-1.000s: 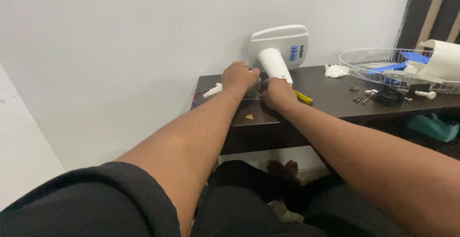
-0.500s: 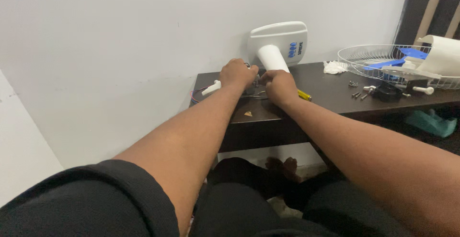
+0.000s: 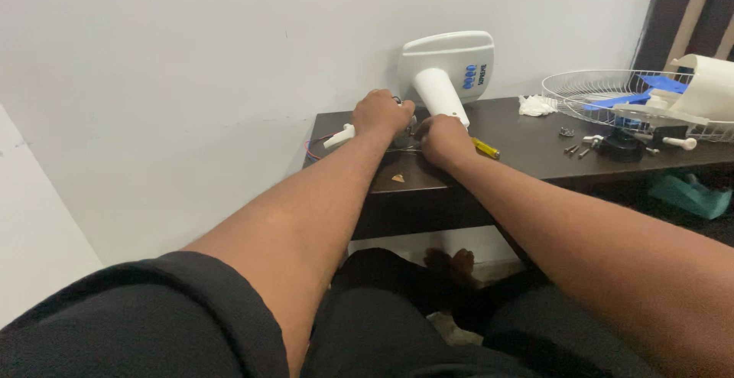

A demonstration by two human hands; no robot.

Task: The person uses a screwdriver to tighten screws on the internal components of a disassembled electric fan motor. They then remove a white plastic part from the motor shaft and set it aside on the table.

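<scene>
**White plastic fan base between two hands on a dark tabletop**

Head view: the white plastic fan base (image 3: 447, 68), a rounded flat plate with a tapering white neck joined to it, lies tipped over near the back edge of the dark wooden tabletop (image 3: 527, 156), close to the pale wall (image 3: 191, 80). The plate stands on edge facing the camera, with a small blue mark on its right part. The neck's long axis runs from the plate down and toward the viewer, slightly to the right, and its lower end goes out of sight between the two hands.

The left hand (image 3: 381, 113) sits just left of the neck, knuckles up and fingers curled under; what it grips cannot be told. The right hand (image 3: 442, 139) is curled at the neck's lower end, touching it; whether it is clenched on the neck or on something smaller beneath is hidden.

A small white plastic piece (image 3: 339, 136) pokes out left of the left hand, with thin red and blue wires (image 3: 315, 147) beside it. A yellow-handled screwdriver (image 3: 485, 148) lies just right of the right hand. Further right are loose metal screws (image 3: 572, 149), a crumpled white cloth (image 3: 537, 105) and a white wire fan guard (image 3: 612, 95) holding blue blades (image 3: 661, 84).
</scene>
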